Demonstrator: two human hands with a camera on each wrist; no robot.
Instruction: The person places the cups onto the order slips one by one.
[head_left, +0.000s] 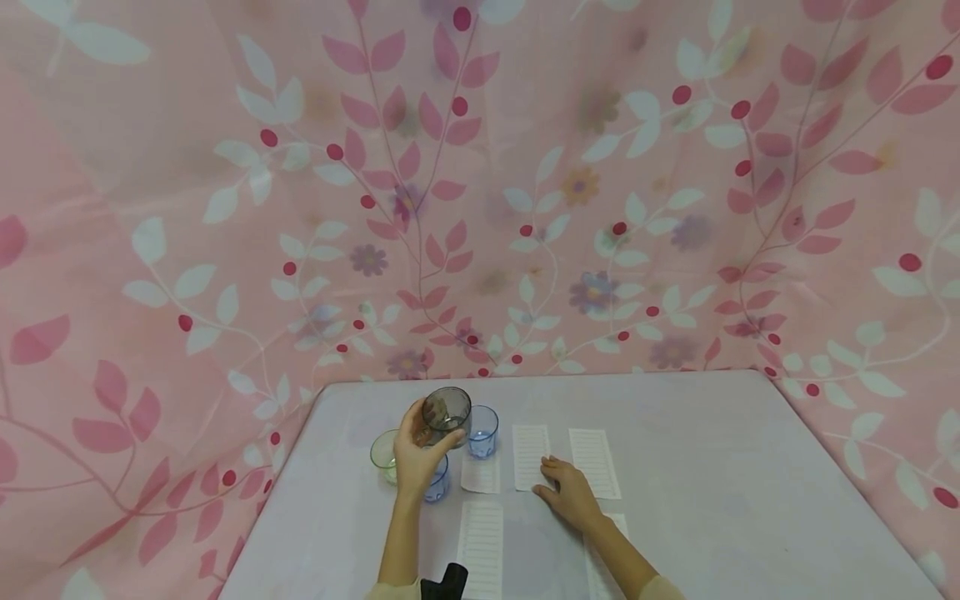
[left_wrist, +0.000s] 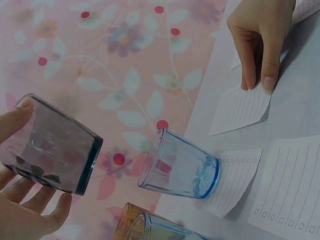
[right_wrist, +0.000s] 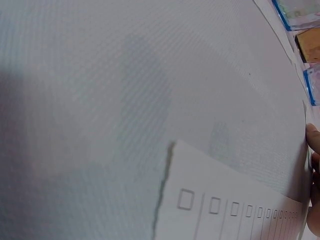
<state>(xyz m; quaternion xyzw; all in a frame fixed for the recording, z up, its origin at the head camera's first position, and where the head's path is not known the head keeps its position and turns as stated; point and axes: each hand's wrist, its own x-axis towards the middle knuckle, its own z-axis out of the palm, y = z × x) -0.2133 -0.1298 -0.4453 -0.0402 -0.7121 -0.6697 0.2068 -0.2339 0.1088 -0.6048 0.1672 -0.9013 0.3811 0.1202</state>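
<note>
Behind the smoky glass (head_left: pixel 444 412) hangs a pink floral cloth (head_left: pixel 525 167), and below the glass spreads a white table (head_left: pixel 712 483). Of the printed paper sheets, the near sheet (head_left: pixel 482 546) lies below the glass on the person's side; the middle slip (head_left: pixel 529 454) and, farther out, the outer slip (head_left: pixel 595 462) lie to its right. The left hand (head_left: pixel 417 450) grips the smoky glass, thumb on one side and fingers around the other, holding it mouth upward above the table. The right hand (head_left: pixel 572 493), well to the right of the glass, has fingers loosely bent and thumb spread apart, the tips on the middle slip with no pinch visible. Smaller glasses stand about the raised one: a blue glass (head_left: pixel 482 442) just right, a second blue glass (head_left: pixel 437 487) below it, a green-rimmed glass (head_left: pixel 382 458) to its left.

The step in hand looks like moving the smoky glass while the other hand steadies or adjusts the slip. Next, setting it down would call for a level, slow descent that misses the neighbouring rims.
</note>
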